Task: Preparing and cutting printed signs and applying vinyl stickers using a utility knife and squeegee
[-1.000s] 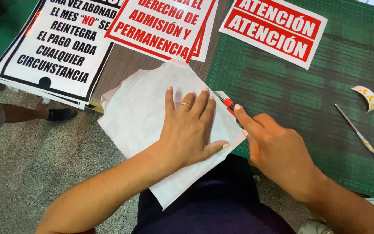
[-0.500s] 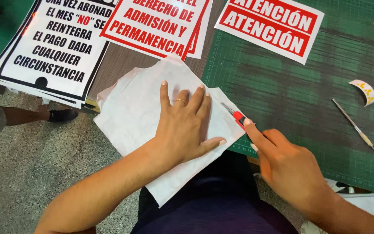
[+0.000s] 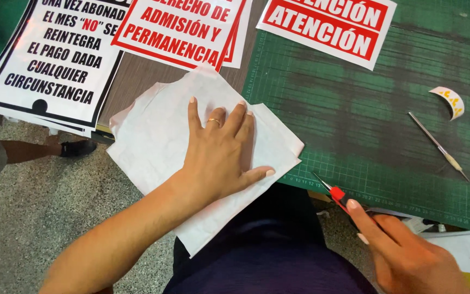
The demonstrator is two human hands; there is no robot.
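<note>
Paper [image 3: 159,136] over surface edge, partly on green mat [image 3: 365,130] | left hand [image 3: 221,155] flat, fingers spread, pressing paper | right hand [image 3: 409,256] gripping red knife [image 3: 337,195], blade at mat's near edge, just beside paper

Left hand [image 3: 221,155] lies flat, palm down, fingers spread, forearm stretched forward. Right hand [image 3: 403,253] curls low, index finger extended, grip pinched closed.

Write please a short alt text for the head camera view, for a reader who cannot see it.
A person's left hand presses flat on white paper sheets at the edge of a green cutting mat, while the right hand holds a red craft knife just off the paper. Printed signs lie above.
</note>
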